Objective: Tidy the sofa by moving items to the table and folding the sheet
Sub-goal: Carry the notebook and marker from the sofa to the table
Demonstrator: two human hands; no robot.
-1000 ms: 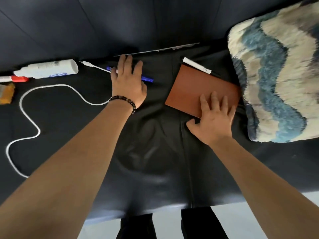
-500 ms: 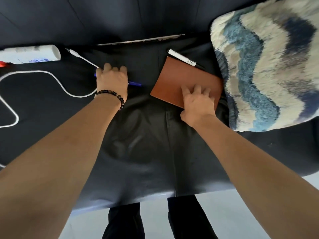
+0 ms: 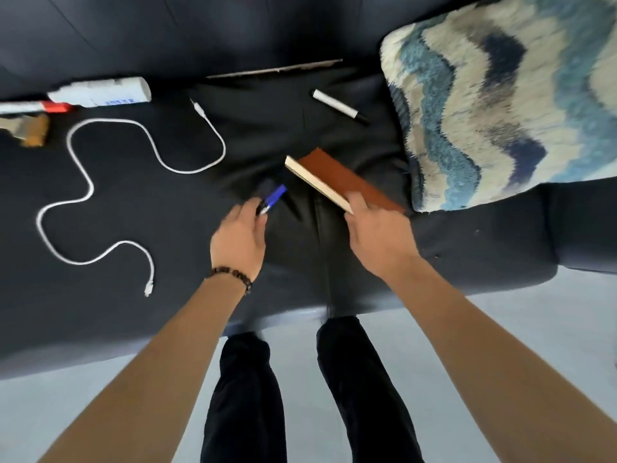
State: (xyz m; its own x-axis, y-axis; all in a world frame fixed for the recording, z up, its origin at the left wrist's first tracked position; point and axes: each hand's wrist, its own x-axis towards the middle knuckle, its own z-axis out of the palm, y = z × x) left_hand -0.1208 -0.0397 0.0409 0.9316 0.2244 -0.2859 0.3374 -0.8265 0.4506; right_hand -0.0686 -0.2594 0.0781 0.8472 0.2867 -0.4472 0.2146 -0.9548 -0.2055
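Note:
My left hand (image 3: 241, 236) holds a blue pen (image 3: 273, 198) lifted off the dark sofa seat (image 3: 140, 208). A brown notebook (image 3: 344, 180) is tilted up off the seat, with my right hand (image 3: 377, 233) gripping its near end, pale page edges showing. A white marker with a black tip (image 3: 340, 106) lies on the seat behind the notebook. A white charging cable (image 3: 90, 185) snakes across the left of the seat. Further left lie a white tube (image 3: 103, 92), a red-and-white pen (image 3: 33, 107) and a small brown object (image 3: 31, 130).
A shaggy blue, cream and navy cushion (image 3: 507, 105) leans at the right end of the sofa. A thin pale strip (image 3: 273, 69) sits in the gap at the backrest. My dark-trousered legs (image 3: 300, 389) stand on the light floor (image 3: 500, 329) before the sofa's front edge.
Both hands have pulled back toward me and lifted: the left one picked the blue pen off the seat, the right one raised the notebook, uncovering the white marker behind it.

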